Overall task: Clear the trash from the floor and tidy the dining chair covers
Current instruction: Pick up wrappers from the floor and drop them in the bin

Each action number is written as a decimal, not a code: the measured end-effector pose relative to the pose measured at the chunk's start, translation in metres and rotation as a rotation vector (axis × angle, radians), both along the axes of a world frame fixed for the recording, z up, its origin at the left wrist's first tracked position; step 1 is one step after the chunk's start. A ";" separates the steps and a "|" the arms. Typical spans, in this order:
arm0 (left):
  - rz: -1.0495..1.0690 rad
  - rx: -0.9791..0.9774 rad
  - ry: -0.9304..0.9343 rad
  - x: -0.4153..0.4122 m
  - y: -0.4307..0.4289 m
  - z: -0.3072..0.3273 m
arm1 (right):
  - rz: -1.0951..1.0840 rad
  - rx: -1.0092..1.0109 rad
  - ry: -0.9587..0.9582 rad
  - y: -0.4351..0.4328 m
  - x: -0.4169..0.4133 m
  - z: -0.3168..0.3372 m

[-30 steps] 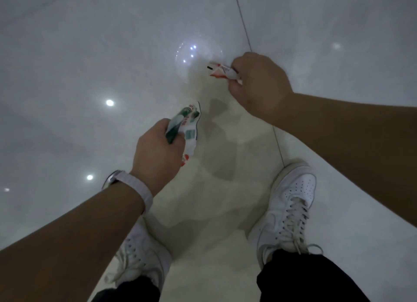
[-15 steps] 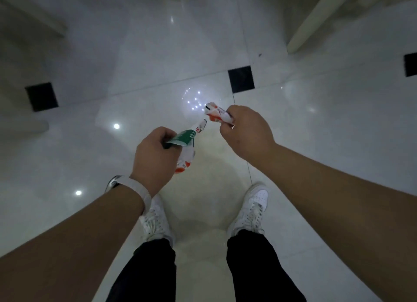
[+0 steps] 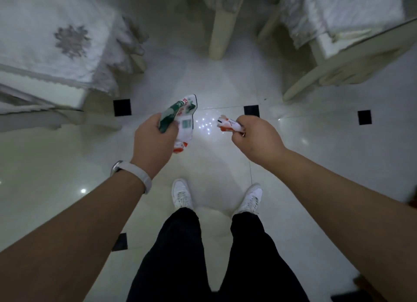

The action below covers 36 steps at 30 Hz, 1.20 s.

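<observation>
My left hand [image 3: 153, 143] grips a crumpled green, white and red wrapper [image 3: 184, 119] above the glossy white floor. My right hand [image 3: 257, 139] holds a smaller white and orange wrapper [image 3: 228, 125], whose end sticks out to the left of the fist. The two hands are apart, level with each other. A chair with a white embroidered cover [image 3: 56, 44] stands at the upper left. Another covered chair [image 3: 352, 15] stands at the upper right.
A pale wooden leg [image 3: 220, 33] stands at top centre between the chairs. The tile floor [image 3: 214, 85] has small black inset squares [image 3: 121, 107]. My two white shoes [image 3: 181, 193] and dark trouser legs are below the hands.
I have risen from a crouch over the floor to standing, so the chairs came into view. Both hands kept their wrappers and moved apart.
</observation>
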<state>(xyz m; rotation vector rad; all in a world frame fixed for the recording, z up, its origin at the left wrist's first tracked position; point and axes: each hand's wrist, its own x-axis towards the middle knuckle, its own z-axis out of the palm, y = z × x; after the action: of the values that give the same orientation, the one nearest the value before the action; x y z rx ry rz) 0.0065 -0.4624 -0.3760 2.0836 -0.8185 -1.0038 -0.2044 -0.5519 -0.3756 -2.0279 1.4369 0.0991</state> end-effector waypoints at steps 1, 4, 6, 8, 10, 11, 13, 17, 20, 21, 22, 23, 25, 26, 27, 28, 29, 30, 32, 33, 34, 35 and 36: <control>0.025 -0.011 0.016 0.010 0.007 0.014 | -0.011 0.003 -0.004 0.006 0.009 0.017; 0.096 -0.062 0.051 0.035 0.024 0.053 | -0.041 -0.015 -0.024 0.025 0.034 0.065; 0.147 -0.110 0.071 0.049 0.036 0.079 | -0.053 -0.028 -0.033 0.037 0.050 0.094; 0.197 -0.162 0.099 0.061 0.045 0.103 | -0.057 -0.042 -0.037 0.046 0.064 0.117; 0.232 -0.190 0.120 0.071 0.055 0.121 | -0.061 -0.070 -0.043 0.051 0.076 0.137; 0.241 -0.204 0.127 0.076 0.060 0.131 | -0.065 -0.084 -0.053 0.053 0.081 0.147; 0.243 -0.234 0.133 0.084 0.066 0.144 | -0.074 -0.100 -0.088 0.053 0.089 0.164; 0.266 -0.275 0.116 0.094 0.068 0.167 | -0.066 -0.147 -0.112 0.046 0.101 0.192; 0.286 -0.316 0.094 0.097 0.062 0.180 | -0.038 -0.172 -0.094 0.033 0.106 0.202; 0.294 -0.318 0.085 0.097 0.059 0.184 | -0.027 -0.170 -0.094 0.028 0.108 0.203; 0.308 -0.316 0.082 0.098 0.055 0.187 | -0.020 -0.160 -0.108 0.022 0.109 0.204; 0.325 -0.309 0.080 0.099 0.052 0.190 | -0.017 -0.146 -0.137 0.016 0.112 0.203; 0.357 -0.305 0.072 0.100 0.045 0.196 | -0.012 -0.112 -0.206 0.004 0.118 0.201; 0.372 -0.302 0.060 0.101 0.042 0.199 | 0.001 -0.096 -0.229 -0.002 0.123 0.200; 0.392 -0.300 0.044 0.101 0.039 0.202 | 0.021 -0.079 -0.242 -0.007 0.127 0.199; 0.412 -0.295 0.026 0.103 0.037 0.205 | 0.043 -0.060 -0.252 -0.013 0.133 0.198; 0.434 -0.293 0.009 0.104 0.036 0.208 | 0.066 -0.040 -0.262 -0.018 0.139 0.198; 0.459 -0.287 -0.010 0.106 0.034 0.211 | 0.092 -0.024 -0.276 -0.023 0.145 0.198; 0.522 -0.273 -0.039 0.109 0.032 0.216 | 0.156 -0.004 -0.302 -0.033 0.160 0.198; 0.553 -0.268 -0.056 0.111 0.032 0.217 | 0.190 0.004 -0.315 -0.036 0.169 0.199; 0.583 -0.266 -0.071 0.113 0.033 0.219 | 0.225 0.013 -0.330 -0.040 0.178 0.200; 0.620 -0.270 -0.080 0.114 0.035 0.221 | 0.262 0.021 -0.346 -0.041 0.187 0.202; 0.662 -0.276 -0.086 0.114 0.039 0.223 | 0.305 0.027 -0.361 -0.042 0.196 0.204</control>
<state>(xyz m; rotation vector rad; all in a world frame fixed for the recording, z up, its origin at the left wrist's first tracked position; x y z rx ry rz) 0.1207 -0.4232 -0.1534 1.9535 -0.2409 -0.4168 -0.0083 -0.5937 -0.1720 -2.0992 0.8979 -0.1144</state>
